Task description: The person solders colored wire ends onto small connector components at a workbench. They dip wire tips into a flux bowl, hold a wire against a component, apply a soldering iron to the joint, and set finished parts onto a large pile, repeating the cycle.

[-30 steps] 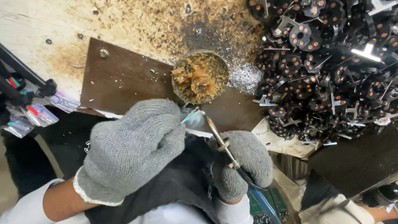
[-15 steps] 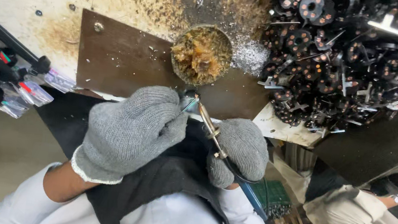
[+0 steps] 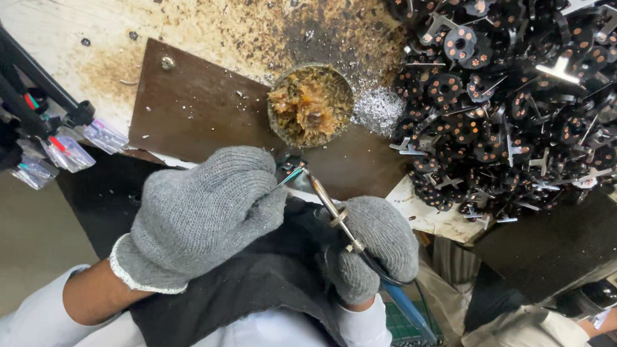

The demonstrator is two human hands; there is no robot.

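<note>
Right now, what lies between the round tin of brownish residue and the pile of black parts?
In the head view, silvery shavings lie between the tin and the pile.

In my right hand (image 3: 376, 248), gloved in grey knit, I hold a soldering iron (image 3: 329, 206), a slim metal shaft slanting up-left, just below frame centre. Its tip meets a small part with a teal wire (image 3: 286, 176), pinched in my gloved left hand (image 3: 201, 215), in the lower middle of the frame
</note>
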